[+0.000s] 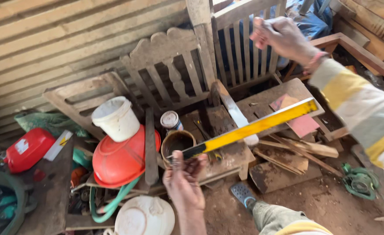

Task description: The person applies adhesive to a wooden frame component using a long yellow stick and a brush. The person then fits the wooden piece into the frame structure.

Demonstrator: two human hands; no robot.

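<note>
The left hand [184, 176] pinches one end of a long yellow metal spirit level [253, 127], angling it toward two o'clock; the right hand [281, 37], blurred, is raised empty, fingers loosely curled.

A dirt floor [327, 204] carries most of the clutter — wood offcuts [288, 163], a green power tool [359, 182] and a white dish [145, 216] lie straight on it. A low, stained wooden table [227, 152] stands in the middle, bearing a rusty open tin [177, 143] and a white-lidded can [171, 120] — beside it an orange bowl [120, 159] rests upturned on planks.
</note>
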